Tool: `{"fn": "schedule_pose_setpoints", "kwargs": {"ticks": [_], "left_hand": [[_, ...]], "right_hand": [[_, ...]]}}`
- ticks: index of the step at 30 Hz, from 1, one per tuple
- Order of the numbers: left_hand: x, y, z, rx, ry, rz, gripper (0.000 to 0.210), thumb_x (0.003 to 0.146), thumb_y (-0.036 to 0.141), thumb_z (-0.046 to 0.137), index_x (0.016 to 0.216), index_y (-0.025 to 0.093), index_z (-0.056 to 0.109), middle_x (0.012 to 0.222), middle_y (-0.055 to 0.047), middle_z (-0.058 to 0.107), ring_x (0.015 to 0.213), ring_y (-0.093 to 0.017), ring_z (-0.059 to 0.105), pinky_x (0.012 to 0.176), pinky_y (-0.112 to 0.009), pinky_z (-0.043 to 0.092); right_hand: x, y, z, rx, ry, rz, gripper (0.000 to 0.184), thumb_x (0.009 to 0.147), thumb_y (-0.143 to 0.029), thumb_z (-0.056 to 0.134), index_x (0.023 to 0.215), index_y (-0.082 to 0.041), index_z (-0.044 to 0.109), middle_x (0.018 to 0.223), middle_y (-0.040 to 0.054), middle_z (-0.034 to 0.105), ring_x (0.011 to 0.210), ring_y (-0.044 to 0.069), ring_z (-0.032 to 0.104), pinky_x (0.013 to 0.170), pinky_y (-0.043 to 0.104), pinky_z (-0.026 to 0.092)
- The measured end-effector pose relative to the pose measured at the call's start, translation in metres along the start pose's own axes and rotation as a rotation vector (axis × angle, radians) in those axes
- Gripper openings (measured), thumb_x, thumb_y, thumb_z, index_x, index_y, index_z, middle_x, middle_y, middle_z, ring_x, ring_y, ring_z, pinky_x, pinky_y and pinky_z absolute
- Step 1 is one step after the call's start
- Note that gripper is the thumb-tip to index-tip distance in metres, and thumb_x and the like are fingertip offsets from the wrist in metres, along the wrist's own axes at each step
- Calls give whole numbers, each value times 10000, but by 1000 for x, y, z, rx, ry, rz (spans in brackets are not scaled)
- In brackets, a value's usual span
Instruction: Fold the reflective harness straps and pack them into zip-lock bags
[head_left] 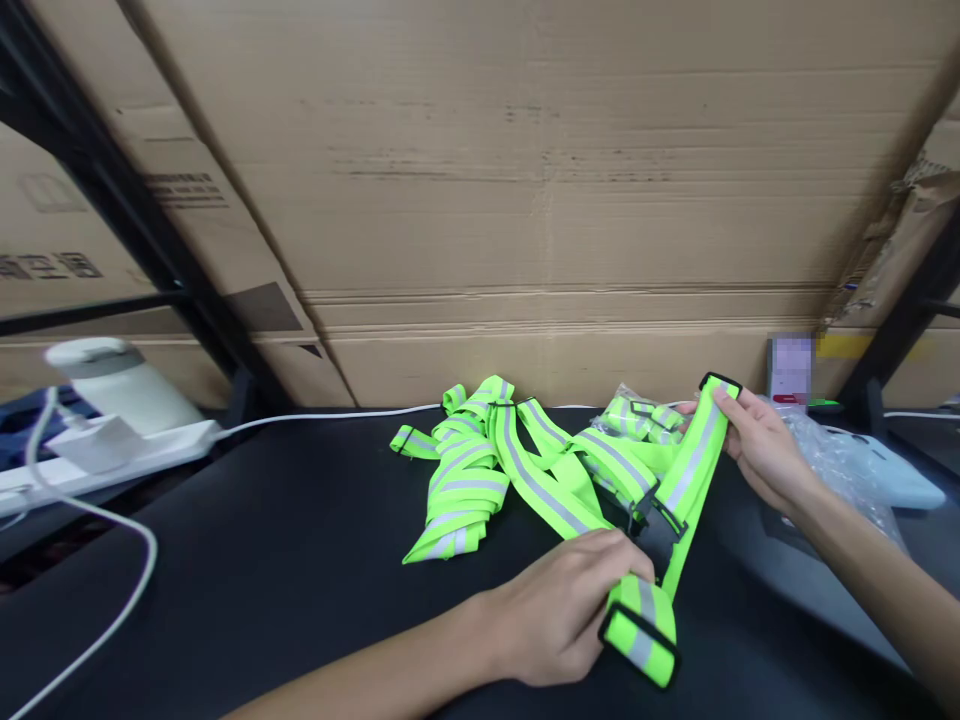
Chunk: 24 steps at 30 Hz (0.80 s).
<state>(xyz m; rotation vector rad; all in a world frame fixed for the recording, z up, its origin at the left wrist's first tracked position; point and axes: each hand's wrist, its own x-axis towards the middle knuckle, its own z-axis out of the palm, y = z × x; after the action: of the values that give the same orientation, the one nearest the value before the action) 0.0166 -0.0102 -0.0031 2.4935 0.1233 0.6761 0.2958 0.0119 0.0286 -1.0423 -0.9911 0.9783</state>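
Note:
A neon-green reflective strap with a grey stripe, black slide adjusters and a black buckle stretches between my hands. My left hand is closed around its lower part, beside a looped end with a black slider. Higher and to the right, my right hand pinches the strap near its upper slider, thumb on the front. More of the green webbing runs left from the held part into a folded pile of reflective straps on the black table. Some fingers of both hands are hidden.
Cardboard walls the back. At left are a white bottle, a power strip and a white cable. Clear plastic wrapping and a light-blue object lie at right. Another strap is in a plastic bag.

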Motion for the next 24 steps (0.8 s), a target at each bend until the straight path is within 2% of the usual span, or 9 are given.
{"fn": "schedule_pose_setpoints", "kwargs": {"ticks": [3, 7, 10, 13, 16, 19, 22, 24], "left_hand": [[2, 5, -2, -129, 63, -154, 149, 1014, 286, 410, 1051, 195, 521, 940, -76, 639, 830, -184, 614, 828, -290, 524], [6, 10, 2, -207, 175, -229, 283, 1063, 361, 356, 930, 184, 532, 868, -62, 604, 758, -163, 550, 745, -271, 488], [9, 11, 8, -232, 226, -316, 285, 1062, 397, 369, 927, 191, 512, 712, 7, 486, 631, -140, 434, 625, -261, 408], [12, 13, 13, -253, 212, -394, 224, 1056, 372, 401, 992, 192, 518, 610, 66, 356, 544, -123, 339, 568, -262, 325], [14, 13, 19, -199, 287, -472, 237, 1040, 355, 439, 1002, 180, 594, 650, 43, 431, 591, -128, 416, 603, -264, 337], [16, 11, 24, -97, 396, -514, 215, 999, 330, 501, 970, 176, 649, 748, 1, 504, 695, -154, 502, 658, -270, 383], [17, 6, 25, -41, 464, -514, 147, 948, 290, 561, 947, 179, 657, 915, -50, 559, 847, -189, 562, 767, -293, 447], [18, 3, 25, -36, 472, -546, 112, 928, 272, 581, 931, 183, 650, 961, -63, 589, 916, -211, 577, 835, -320, 463]], "right_hand": [[1, 1, -1, -8, 25, 17, 335, 832, -487, 791, 993, -225, 658, 896, 50, 805, 802, 203, 763, 671, 243, 623], [-4, -3, 7, 112, -32, 65, 316, 800, -425, 823, 977, -223, 655, 874, 41, 793, 802, 213, 759, 704, 295, 637], [-11, -5, 16, 143, -30, 53, 357, 761, -436, 856, 985, -225, 675, 865, 22, 779, 772, 205, 749, 655, 278, 629], [-15, -6, 20, 148, -6, 7, 416, 726, -457, 879, 1022, -225, 702, 849, 6, 762, 704, 167, 713, 607, 237, 602], [-15, -7, 19, 130, 1, -14, 387, 713, -464, 885, 948, -211, 709, 702, -30, 688, 529, 104, 592, 466, 182, 516], [-14, -10, 18, 140, 14, -16, 381, 688, -462, 904, 864, -194, 697, 559, -83, 540, 427, 55, 439, 382, 138, 420], [-16, -13, 19, 132, 24, -53, 368, 695, -459, 901, 859, -193, 707, 512, -96, 480, 421, 56, 423, 392, 139, 428], [-19, -13, 21, 106, 38, -100, 359, 696, -438, 903, 903, -201, 730, 545, -73, 554, 446, 71, 478, 411, 155, 451]]}}
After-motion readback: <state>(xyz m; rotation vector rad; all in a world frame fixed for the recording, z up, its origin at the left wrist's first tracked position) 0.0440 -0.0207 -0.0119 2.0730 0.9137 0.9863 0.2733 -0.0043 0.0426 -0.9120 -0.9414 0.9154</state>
